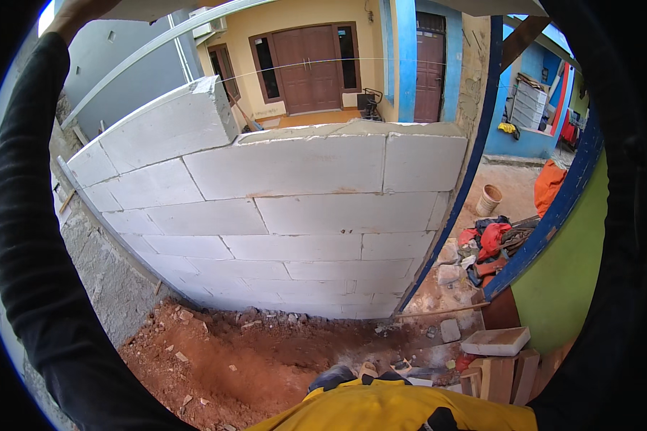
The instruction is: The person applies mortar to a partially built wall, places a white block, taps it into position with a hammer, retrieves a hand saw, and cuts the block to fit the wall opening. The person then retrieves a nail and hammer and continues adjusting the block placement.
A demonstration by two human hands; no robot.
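White block wall (pixel 287 167) partly blocks brown doors (pixel 308 80).

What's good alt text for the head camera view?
A wall of white rectangular blocks with an uneven top stands by reddish soil, before a pale yellow house with brown double doors. The wearer's left hand shows at the upper left, beside a cropped pale object; the right hand is not visible.

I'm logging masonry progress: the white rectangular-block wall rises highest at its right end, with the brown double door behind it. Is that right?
Wrong end: the head view shows the white rectangular-block wall rising highest at its left end, where a large white rectangular block stands above the next row. The brown double door is indeed behind the wall.
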